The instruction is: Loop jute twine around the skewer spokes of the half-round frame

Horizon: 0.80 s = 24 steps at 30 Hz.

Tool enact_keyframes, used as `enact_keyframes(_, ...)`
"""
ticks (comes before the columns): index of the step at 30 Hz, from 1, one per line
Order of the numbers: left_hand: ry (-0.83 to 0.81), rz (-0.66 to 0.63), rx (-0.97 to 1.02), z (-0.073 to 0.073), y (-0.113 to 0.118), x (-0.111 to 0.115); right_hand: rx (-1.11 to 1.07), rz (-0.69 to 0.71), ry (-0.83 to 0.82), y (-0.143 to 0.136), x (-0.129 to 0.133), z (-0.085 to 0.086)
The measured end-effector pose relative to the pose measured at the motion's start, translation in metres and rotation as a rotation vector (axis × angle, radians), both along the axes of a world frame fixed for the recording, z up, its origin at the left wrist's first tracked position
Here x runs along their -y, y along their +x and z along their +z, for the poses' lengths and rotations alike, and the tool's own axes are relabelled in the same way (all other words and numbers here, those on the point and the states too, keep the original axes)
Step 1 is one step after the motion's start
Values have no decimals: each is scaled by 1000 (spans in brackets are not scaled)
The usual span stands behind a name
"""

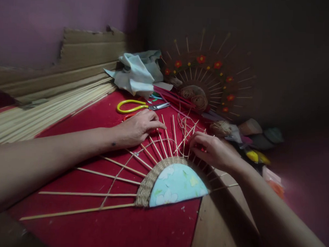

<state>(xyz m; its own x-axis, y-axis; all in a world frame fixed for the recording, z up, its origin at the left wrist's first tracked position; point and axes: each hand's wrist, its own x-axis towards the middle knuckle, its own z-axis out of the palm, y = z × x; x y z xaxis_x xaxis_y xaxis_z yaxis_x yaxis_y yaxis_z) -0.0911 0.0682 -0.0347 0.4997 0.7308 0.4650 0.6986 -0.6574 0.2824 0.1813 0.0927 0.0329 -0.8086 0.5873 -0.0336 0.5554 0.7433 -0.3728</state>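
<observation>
A half-round piece (178, 185) with light blue flowered fabric lies on the red surface, edged by a woven twine band (146, 186). Thin sticks fan outward from the band, and a thin cord (116, 176) runs across those on the left. My left hand (138, 128) rests over the upper left sticks, thumb and fingers apart, with nothing visible held. On the right, my right hand (210, 148) is at the upper right sticks with its fingers bent together; what they pinch is too small to make out. Loose cord (186, 122) loops beside it.
Yellow-handled scissors (131, 106) lie beyond my left hand. Long pale sticks (59, 105) are piled at the left, near crumpled light cloth (137, 74) and cardboard (91, 47). A flower-decorated fan shape (200, 72) stands at the back, with assorted craft items to its right.
</observation>
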Motion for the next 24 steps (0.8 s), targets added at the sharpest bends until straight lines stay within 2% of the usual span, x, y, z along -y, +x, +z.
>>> enact_keyframes(3, 4, -10, -10, -1, 0, 0, -13, -48, -60, -1, 0, 4)
enact_keyframes(6, 2, -15, -87, -2, 1, 2, 6, 25, -120, -5, 1, 9)
enact_keyframes(10, 13, -25, -129, -3, 1, 2, 18, 96, -114, -7, 1, 8)
enact_keyframes(14, 19, -89, -95, -4, 2, 1, 8, 37, -147, -5, 2, 9)
enact_keyframes(18, 3, -112, -117, -3, 2, 3, 72, 54, -101, -6, 5, 10)
enact_keyframes(24, 29, -110, -194, -2, 2, 5, 51, 114, -1, -8, 4, -1)
